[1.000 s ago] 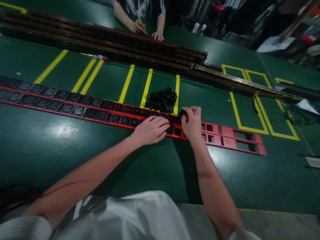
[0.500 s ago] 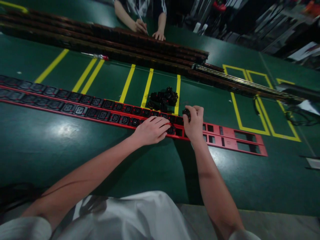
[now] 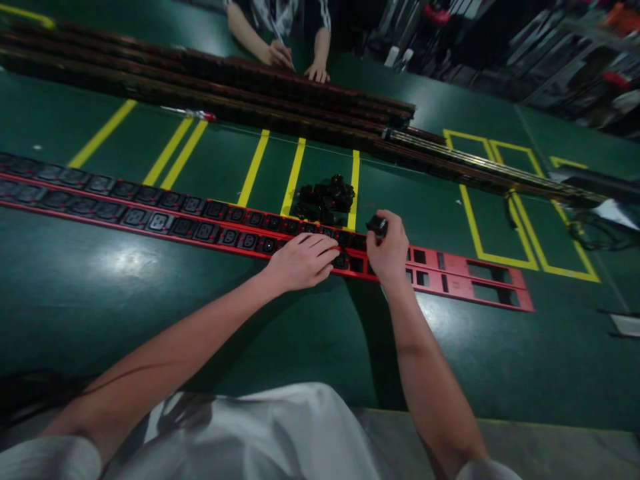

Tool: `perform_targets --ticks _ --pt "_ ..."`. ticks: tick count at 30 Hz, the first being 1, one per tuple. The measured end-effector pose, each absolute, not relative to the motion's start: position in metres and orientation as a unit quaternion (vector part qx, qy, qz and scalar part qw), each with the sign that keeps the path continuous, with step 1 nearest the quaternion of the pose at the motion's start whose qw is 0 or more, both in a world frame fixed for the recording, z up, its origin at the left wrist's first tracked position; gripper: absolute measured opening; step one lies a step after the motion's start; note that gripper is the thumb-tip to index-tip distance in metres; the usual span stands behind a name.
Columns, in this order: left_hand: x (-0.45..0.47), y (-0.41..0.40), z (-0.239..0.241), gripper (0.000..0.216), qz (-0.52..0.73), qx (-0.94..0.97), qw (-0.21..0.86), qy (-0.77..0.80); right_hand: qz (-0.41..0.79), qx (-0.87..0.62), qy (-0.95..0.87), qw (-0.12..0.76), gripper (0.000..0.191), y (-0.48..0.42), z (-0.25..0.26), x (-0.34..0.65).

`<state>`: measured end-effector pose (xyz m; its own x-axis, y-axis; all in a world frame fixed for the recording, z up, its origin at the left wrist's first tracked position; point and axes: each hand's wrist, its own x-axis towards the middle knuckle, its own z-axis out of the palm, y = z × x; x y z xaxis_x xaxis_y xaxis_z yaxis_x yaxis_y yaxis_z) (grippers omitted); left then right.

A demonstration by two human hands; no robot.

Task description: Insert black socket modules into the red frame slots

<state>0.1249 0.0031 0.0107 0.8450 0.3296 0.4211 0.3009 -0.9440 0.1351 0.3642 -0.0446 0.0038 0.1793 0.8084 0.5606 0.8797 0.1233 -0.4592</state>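
Observation:
A long red panel point(image 3: 456, 283) lies across the green table, its left and middle cut-outs filled with black power sockets point(image 3: 205, 231). Toward its right end the cut-outs show bare. My right hand point(image 3: 390, 252) pinches a loose black socket point(image 3: 377, 225) between thumb and fingers, just above the panel. My left hand point(image 3: 306, 260) rests on the lower row of sockets, fingers lying together and bent slightly over the panel. Beyond the panel, close to both hands, sits a pile of black sockets point(image 3: 327, 197).
Long dark rails point(image 3: 250, 90) run across the back of the table. A red-handled screwdriver point(image 3: 207, 116) lies before them. Yellow tape point(image 3: 473, 227) marks the table point(image 3: 150, 293). A co-worker's hands point(image 3: 280, 55) are behind the rails, one holding a pen. Dark cables point(image 3: 597, 237) lie at right.
The black socket in my right hand has turned and shows more of its face. My left hand stays on the panel almost unmoved.

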Motion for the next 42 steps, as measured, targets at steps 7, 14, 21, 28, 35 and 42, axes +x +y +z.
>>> perform_targets --ticks 7,14,21,28,35,42 --pt "0.1249 0.002 0.0126 0.03 0.219 0.961 0.034 0.165 -0.039 -0.676 -0.642 0.361 0.045 -0.0444 0.0007 0.3673" --pt "0.1249 0.002 0.0127 0.03 0.218 0.961 0.037 0.164 -0.004 -0.679 -0.65 0.34 0.045 -0.0416 -0.0013 0.3668" --pt "0.1254 0.0022 0.0138 0.03 0.214 0.962 0.044 0.166 -0.015 -0.686 -0.655 0.316 0.035 -0.0417 0.0008 0.3649" --pt "0.1253 0.002 0.0129 0.03 0.217 0.961 0.037 0.168 -0.016 -0.679 -0.645 0.35 0.037 -0.0433 0.0046 0.3633" --pt "0.125 0.0021 0.0126 0.03 0.217 0.961 0.041 0.168 -0.018 -0.664 -0.649 0.371 0.037 -0.0435 0.0041 0.3629" --pt "0.1251 0.0023 0.0124 0.03 0.216 0.961 0.044 0.166 -0.037 -0.672 -0.631 0.385 0.03 -0.0462 0.0034 0.3649"
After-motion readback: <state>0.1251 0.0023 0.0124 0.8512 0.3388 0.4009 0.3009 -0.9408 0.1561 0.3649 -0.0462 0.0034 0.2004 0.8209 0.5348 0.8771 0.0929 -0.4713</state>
